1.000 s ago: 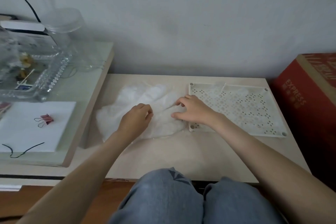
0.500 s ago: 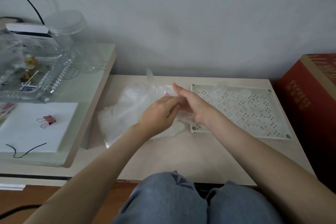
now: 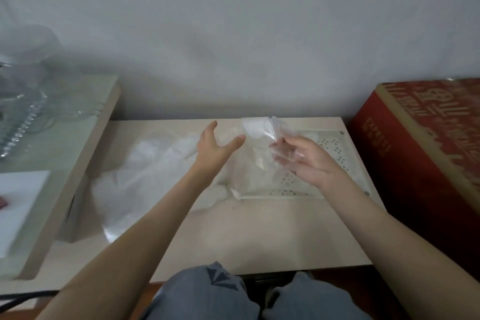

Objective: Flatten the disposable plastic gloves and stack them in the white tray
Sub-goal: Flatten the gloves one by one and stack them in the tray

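The right hand (image 3: pixel 304 161) held one clear glove (image 3: pixel 257 127) up in the air. Its fingers were bent loosely round the thin plastic, with some of it bunched above them and the rest hanging down below. The left hand (image 3: pixel 214 149) was just beside the glove's other edge. It was wide open, thumb and fingers spread, with nothing in it. I could not tell if it touched the glove.

The glove looked very light, soft and floppy, and a bit slippery. It would crumple easily and could blow or slide away. I think the best place to hold it was at two edges, one in each hand, so it could be pulled flat.

The white tray (image 3: pixel 285 196) lay right under the right hand, on the table (image 3: pixel 259 231). It was flat and full of small holes. The held glove hid much of it, so I could not tell how many gloves were in it. The pile of gloves (image 3: pixel 145 171) waiting to be done lay under and past the left hand, on the side away from the tray.
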The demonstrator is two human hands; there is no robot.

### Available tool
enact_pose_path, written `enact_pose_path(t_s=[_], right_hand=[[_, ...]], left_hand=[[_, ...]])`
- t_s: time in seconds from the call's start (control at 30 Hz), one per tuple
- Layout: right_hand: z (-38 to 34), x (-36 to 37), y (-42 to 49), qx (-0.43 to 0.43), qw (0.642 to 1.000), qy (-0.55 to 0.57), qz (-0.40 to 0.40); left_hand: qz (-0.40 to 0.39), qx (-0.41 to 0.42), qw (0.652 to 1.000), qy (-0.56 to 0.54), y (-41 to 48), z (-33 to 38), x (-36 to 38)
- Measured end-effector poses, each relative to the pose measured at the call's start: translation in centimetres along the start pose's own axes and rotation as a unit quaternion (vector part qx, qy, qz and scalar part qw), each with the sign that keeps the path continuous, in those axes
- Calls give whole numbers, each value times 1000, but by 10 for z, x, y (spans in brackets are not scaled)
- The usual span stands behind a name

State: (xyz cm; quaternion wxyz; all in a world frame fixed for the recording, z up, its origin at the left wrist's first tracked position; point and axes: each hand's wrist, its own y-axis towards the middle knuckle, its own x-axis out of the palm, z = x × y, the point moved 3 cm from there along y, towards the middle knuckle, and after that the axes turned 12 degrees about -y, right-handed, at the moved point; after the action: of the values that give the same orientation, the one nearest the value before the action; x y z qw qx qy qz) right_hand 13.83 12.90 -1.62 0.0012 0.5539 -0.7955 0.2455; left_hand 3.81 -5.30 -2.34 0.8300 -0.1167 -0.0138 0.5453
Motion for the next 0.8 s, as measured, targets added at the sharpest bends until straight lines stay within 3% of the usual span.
enact_pose_path(t_s=[0.17,0.3,0.43,0.6,0.7,0.8], right_hand=[[7,-36,-3,13,1000,11,11],[10,-60,5,45,998,8,48],[12,-93,20,59,974,-182,122],[5,-93,31,43,916,-377,132],[4,-88,37,23,889,-434,143],[6,-87,42,11,885,-428,180]], left_hand=[[-125,-11,990,-61,20,2,36],[-129,-32,991,9,34,1,55],[-126,-62,986,89,47,-12,63],[-113,-65,977,171,55,-20,66],[-131,-42,960,245,56,-17,71],[-145,0,932,332,57,-15,75]])
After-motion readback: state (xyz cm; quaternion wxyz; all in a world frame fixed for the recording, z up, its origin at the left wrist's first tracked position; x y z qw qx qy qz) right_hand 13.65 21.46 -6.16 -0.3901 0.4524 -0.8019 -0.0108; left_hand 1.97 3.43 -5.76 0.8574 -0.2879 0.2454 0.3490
